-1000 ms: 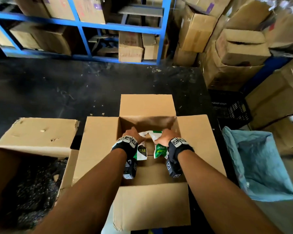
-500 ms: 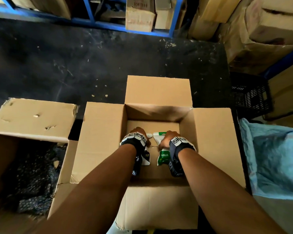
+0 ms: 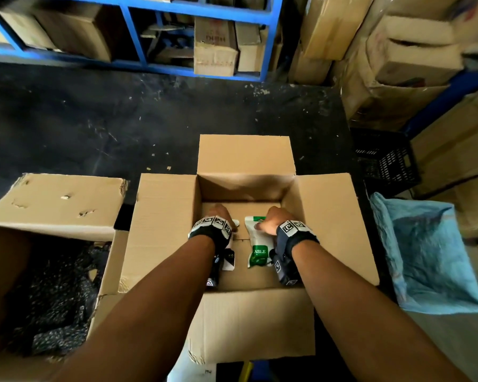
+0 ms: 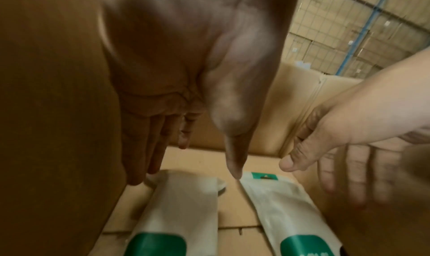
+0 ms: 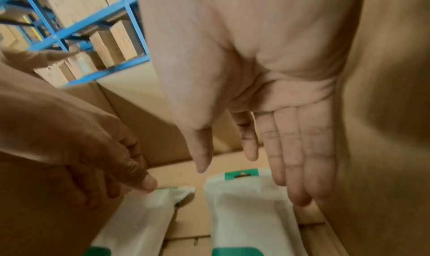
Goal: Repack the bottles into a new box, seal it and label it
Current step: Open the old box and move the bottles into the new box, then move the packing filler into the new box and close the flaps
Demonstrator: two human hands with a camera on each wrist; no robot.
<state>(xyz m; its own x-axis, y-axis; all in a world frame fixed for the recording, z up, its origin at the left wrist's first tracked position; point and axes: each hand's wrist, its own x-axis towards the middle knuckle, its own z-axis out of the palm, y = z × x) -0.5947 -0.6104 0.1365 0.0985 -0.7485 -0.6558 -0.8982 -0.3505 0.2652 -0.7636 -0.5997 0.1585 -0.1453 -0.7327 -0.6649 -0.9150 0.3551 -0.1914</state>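
Open box holds two white-green pouches; both hands hover above, fingers straight.

White pouches with green labels lie in a plain brown box near blue shelving.

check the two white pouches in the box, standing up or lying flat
Lying flat: both white pouches lie face up, side by side, on the floor of the open box.
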